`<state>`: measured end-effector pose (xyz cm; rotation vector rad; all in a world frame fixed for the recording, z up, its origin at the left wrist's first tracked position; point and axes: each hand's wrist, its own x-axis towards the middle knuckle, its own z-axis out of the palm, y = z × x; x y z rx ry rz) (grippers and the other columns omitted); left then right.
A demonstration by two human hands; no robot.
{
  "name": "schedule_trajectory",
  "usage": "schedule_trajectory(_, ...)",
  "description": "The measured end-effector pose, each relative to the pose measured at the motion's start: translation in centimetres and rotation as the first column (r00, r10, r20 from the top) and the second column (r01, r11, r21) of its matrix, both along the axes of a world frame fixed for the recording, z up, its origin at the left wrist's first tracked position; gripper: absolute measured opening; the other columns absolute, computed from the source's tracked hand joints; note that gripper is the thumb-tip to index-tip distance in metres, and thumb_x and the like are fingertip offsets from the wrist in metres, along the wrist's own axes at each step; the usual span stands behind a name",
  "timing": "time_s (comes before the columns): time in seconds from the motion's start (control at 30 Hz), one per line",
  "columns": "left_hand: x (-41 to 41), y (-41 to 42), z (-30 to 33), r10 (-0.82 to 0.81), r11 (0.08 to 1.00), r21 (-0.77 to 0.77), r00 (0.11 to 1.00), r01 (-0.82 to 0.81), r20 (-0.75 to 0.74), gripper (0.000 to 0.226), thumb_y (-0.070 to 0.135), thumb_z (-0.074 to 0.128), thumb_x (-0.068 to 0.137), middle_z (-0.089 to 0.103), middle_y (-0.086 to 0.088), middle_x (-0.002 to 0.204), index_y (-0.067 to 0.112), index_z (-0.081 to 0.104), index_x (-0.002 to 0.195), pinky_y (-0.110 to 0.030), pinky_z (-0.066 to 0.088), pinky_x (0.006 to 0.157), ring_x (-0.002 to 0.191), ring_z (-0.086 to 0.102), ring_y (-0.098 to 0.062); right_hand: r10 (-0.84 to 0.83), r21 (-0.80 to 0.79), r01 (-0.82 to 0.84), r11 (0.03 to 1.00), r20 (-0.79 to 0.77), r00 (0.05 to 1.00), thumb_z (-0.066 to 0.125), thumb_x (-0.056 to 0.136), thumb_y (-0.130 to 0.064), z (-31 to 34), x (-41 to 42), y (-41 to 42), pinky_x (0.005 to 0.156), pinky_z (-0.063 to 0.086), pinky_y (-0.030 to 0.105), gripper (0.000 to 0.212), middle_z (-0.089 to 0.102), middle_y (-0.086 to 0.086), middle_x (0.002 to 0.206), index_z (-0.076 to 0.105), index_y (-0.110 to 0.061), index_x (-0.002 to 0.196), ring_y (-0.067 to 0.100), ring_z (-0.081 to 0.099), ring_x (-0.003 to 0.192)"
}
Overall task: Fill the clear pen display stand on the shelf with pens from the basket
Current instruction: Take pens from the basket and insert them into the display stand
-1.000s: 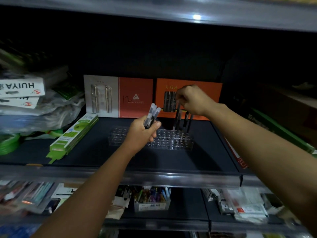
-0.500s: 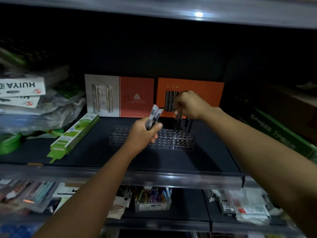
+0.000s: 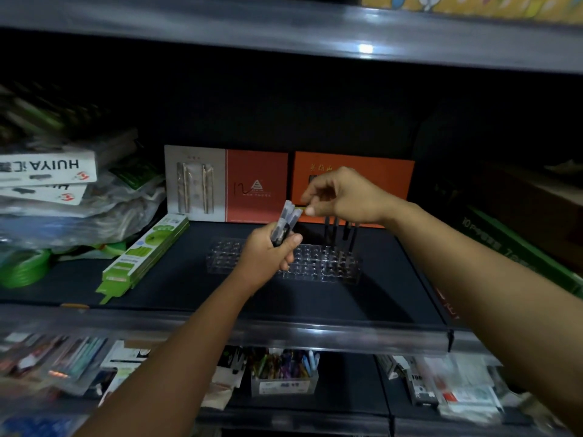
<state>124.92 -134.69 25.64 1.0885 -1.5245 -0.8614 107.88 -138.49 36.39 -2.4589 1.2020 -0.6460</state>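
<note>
dark shelf [image 3: 176,288]: right hand [image 3: 347,197] fingers [image 3: 310,211] touching pens [image 3: 285,223] top.

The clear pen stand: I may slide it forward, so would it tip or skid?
The clear pen stand looks low and wide, so probably hard to tip. Nearly empty, likely light, it may skid. The standing pens cluster at its right end and might wobble.

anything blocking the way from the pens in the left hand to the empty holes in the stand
Nothing visible does. The left hand grips a bundle of pens right above the clear stand. The pens already placed stand only at its back right; the other holes are open.
</note>
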Motion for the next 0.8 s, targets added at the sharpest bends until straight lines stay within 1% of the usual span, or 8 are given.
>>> schedule_trajectory(0.07,-0.1,0.2,0.1,0.003,1.0,-0.002,1.0,-0.003,-0.007,0.01,0.017,0.061,0.09,0.057,-0.003,0.056,0.017,0.058,0.081,-0.019,0.044,0.046,0.043,0.05,-0.009,0.044,0.037,-0.045,0.998,0.018,0.999,0.075,0.082,-0.014,0.6,0.6,0.9,0.058,0.045,0.008,0.014,0.067,-0.005,0.077,0.072,-0.009,0.095,-0.005,0.058,0.064)
schedule_trajectory(0.23,0.0,0.7,0.6,0.008,1.0,0.002,0.999,-0.008,-0.042,0.01,0.016,0.061,0.09,0.057,-0.004,0.056,0.016,0.058,0.08,-0.019,0.044,0.045,0.042,0.05,-0.009,0.065,-0.029,-0.066,0.997,-0.042,0.997,0.073,0.084,-0.016,1.3,1.5,1.6,0.057,0.042,0.006,0.006,0.063,-0.014,0.072,0.072,-0.012,0.088,-0.01,0.057,0.062)
schedule_trajectory(0.4,0.4,1.2,1.3,0.008,1.0,0.001,0.998,-0.008,-0.063,0.012,0.015,0.062,0.089,0.056,-0.004,0.055,0.014,0.058,0.078,-0.018,0.044,0.044,0.04,0.049,-0.007,0.035,-0.018,-0.035,0.999,-0.019,0.999,0.069,0.087,-0.017,1.4,1.8,2.1,0.056,0.05,0.024,0.008,0.067,-0.003,0.075,0.066,-0.012,0.081,0.0,0.059,0.061)
schedule_trajectory(0.47,0.5,1.3,1.4,0.01,1.0,0.001,0.998,-0.01,-0.065,0.012,0.015,0.062,0.089,0.056,-0.004,0.055,0.013,0.058,0.078,-0.017,0.043,0.043,0.039,0.049,-0.006,0.012,-0.02,-0.011,1.0,0.057,0.998,0.067,0.084,-0.014,1.7,1.9,2.2,0.057,0.053,0.038,0.01,0.069,0.012,0.079,0.063,-0.006,0.08,0.017,0.066,0.065)
schedule_trajectory(0.53,0.7,1.3,1.2,0.016,1.0,0.0,0.998,-0.016,-0.054,0.01,0.015,0.063,0.089,0.056,-0.004,0.055,0.012,0.059,0.08,-0.018,0.044,0.044,0.04,0.049,-0.006,-0.015,-0.034,0.02,0.999,0.155,0.988,0.066,0.078,-0.016,2.1,1.8,2.0,0.065,0.054,0.05,0.015,0.068,0.025,0.083,0.059,-0.003,0.075,0.04,0.068,0.08)
schedule_trajectory(0.63,1.0,1.3,1.0,0.024,1.0,0.006,0.999,-0.024,-0.036,0.011,0.017,0.063,0.089,0.056,-0.003,0.055,0.014,0.059,0.079,-0.019,0.045,0.046,0.042,0.05,-0.009,-0.063,0.0,0.066,0.998,0.269,0.961,0.065,0.074,-0.015,2.8,1.5,1.9,0.067,0.053,0.058,0.02,0.064,0.034,0.08,0.057,0.003,0.074,0.051,0.064,0.082)
schedule_trajectory(0.73,1.1,1.2,1.0,0.027,1.0,0.009,0.999,-0.027,-0.028,0.011,0.016,0.063,0.089,0.056,-0.003,0.055,0.014,0.058,0.079,-0.019,0.045,0.047,0.043,0.05,-0.009,-0.12,-0.011,0.132,0.991,0.352,0.928,0.066,0.077,-0.005,3.6,1.5,2.0,0.065,0.052,0.047,0.016,0.062,0.027,0.072,0.06,0.009,0.08,0.037,0.063,0.067)
schedule_trajectory(0.8,1.3,1.2,0.9,0.03,0.999,0.013,0.999,-0.03,-0.025,0.011,0.015,0.062,0.089,0.056,-0.003,0.056,0.015,0.058,0.079,-0.019,0.046,0.047,0.043,0.049,-0.008,-0.163,-0.009,0.183,0.983,0.421,0.892,0.065,0.078,-0.002,4.3,1.4,2.0,0.066,0.052,0.041,0.013,0.069,0.021,0.077,0.062,0.009,0.084,0.026,0.066,0.067)
